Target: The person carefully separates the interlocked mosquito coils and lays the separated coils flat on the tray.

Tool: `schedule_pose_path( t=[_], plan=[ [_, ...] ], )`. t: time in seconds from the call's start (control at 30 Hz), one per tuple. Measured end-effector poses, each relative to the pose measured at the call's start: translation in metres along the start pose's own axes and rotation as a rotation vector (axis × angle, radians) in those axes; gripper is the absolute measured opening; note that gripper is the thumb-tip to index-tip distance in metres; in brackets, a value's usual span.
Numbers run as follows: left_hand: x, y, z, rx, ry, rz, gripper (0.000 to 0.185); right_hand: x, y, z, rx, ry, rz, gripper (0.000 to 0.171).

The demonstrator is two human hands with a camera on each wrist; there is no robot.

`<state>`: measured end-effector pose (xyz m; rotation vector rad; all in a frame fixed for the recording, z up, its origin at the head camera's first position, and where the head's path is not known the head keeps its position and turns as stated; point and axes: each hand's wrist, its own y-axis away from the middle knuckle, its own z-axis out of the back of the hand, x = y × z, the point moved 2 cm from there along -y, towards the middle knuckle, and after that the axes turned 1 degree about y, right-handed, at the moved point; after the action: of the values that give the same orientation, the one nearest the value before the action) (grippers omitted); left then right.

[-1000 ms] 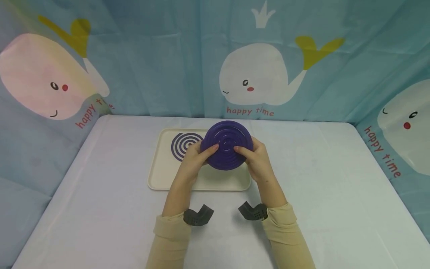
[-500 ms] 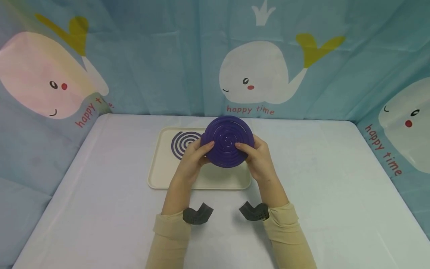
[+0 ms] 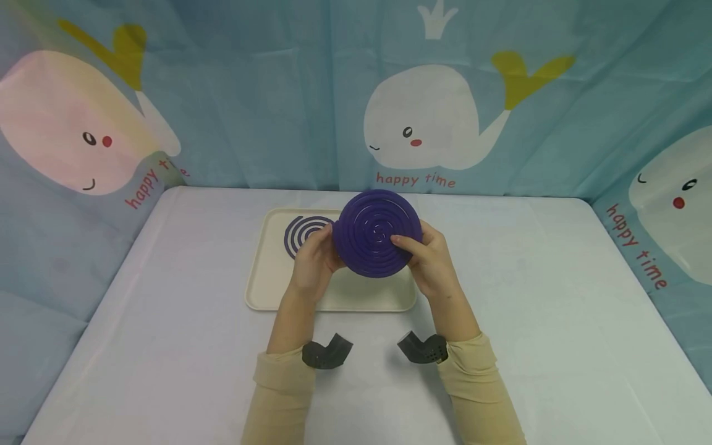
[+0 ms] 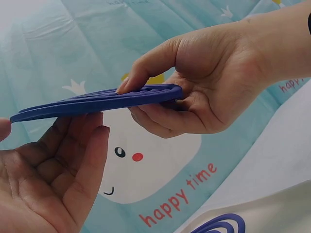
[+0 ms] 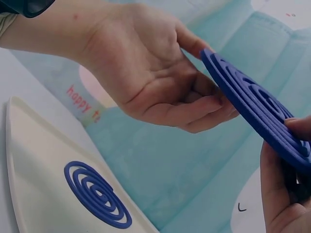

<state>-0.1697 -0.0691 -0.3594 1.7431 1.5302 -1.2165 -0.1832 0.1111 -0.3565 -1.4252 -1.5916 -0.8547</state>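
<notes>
Above the tray (image 3: 261, 290), both hands hold the disc (image 3: 377, 232) tilted.

Perhaps staged tabletop, whale backdrop (image 3: 428, 123)

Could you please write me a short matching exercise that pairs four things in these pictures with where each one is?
Things:
1. purple disc
2. spiral coil
3. cream tray
4. white whale

Places:
A. printed on the blue backdrop
B. lying flat on the tray
C. held above the tray by the left hand and right hand
D. resting on the white table

Pairs: 1-C, 2-B, 3-D, 4-A
</notes>
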Motion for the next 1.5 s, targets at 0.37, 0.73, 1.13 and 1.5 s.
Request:
schedule_pose_path(
  t=[0.37, 0.73, 1.13, 1.5],
  plan=[
    [-0.0007, 0.0011, -0.0004, 0.05, -0.004, -0.029, 0.048, 0.0008, 0.0013, -0.0002, 0.014, 0.004, 0.004, 0.029],
    [0.0027, 0.0014, -0.0011, -0.01, -0.093, -0.023, 0.039, 0.0012, 0.0009, 0.0, 0.001, 0.036, 0.034, 0.03],
    [0.0027, -0.0007, -0.0094, -0.243, -0.314, 0.096, 0.043, -0.0023, 0.0017, -0.0026, -0.008, 0.209, 0.181, 0.027],
    [0.0018, -0.0024, -0.0074, -0.24, -0.352, 0.116, 0.035, 0.0063, 0.0058, -0.0064, -0.077, 0.292, 0.187, 0.033]
  ],
)
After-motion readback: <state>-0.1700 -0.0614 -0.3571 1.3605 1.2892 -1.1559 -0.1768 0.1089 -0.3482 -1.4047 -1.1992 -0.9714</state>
